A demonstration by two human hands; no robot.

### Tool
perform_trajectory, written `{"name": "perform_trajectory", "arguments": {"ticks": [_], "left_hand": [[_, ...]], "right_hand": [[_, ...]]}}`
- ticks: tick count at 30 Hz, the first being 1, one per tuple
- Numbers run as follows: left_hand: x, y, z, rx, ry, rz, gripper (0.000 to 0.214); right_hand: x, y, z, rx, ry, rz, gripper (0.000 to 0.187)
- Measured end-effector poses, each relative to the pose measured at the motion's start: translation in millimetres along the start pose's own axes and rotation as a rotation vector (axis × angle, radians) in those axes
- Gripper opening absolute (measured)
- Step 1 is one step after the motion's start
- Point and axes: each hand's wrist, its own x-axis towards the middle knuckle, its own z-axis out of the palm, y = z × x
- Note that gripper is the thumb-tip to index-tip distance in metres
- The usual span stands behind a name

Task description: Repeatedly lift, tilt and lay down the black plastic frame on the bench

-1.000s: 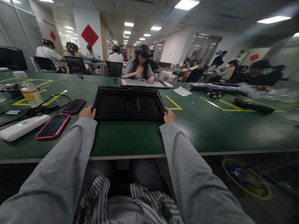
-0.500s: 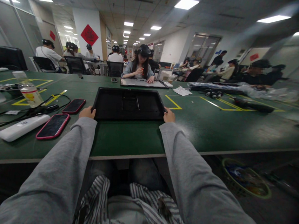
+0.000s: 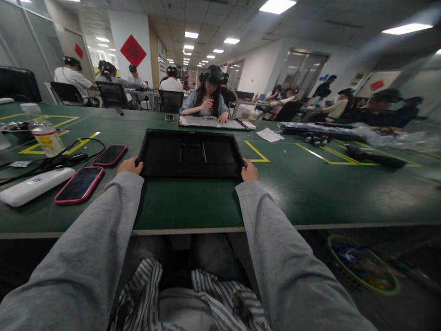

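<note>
A black rectangular tray-like panel point(image 3: 161, 152) with a raised rim lies in front of me; its exact kind does not show. Two thin pale strips and a darker rectangular outline mark its middle. My left hand point(image 3: 130, 166) is closed around its left edge, with the thumb near the front corner. On the opposite side, my right hand point(image 3: 250, 172) grips the right edge. Its fingers are partly hidden behind the rim. Just left of my left hand lie a red-edged phone point(image 3: 110, 155) and a larger pink-cased phone point(image 3: 79, 185).
A white power bank point(image 3: 35, 186), black cables and a drink bottle point(image 3: 47, 137) occupy the green table's point(image 3: 193, 209) left side. Across from me, a person point(image 3: 207, 99) sits at a flat light board. Crumpled tissue point(image 3: 269, 134) and plastic-wrapped items lie farther right. A basket point(image 3: 362, 265) stands below.
Both hands keep their hold on the black panel, which stays in place. The whole view has shifted very slightly to the right.
</note>
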Motion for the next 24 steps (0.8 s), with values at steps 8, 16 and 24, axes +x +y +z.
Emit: {"name": "perform_trajectory", "arguments": {"ticks": [8, 16, 24], "left_hand": [[-0.5, 0.4, -0.9, -0.013, -0.009, -0.010, 0.050], [1.6, -2.0, 2.9, -0.033, -0.001, -0.014, 0.051], [2.1, -2.1, 2.8, -0.063, -0.022, -0.044, 0.054]], "right_hand": [[2.0, 3.2, 1.3, -0.013, -0.005, 0.004, 0.054], [1.4, 1.3, 0.7, 0.005, 0.004, 0.028, 0.055], [0.9, 0.1, -1.4, 0.013, -0.009, 0.037, 0.055]]}}
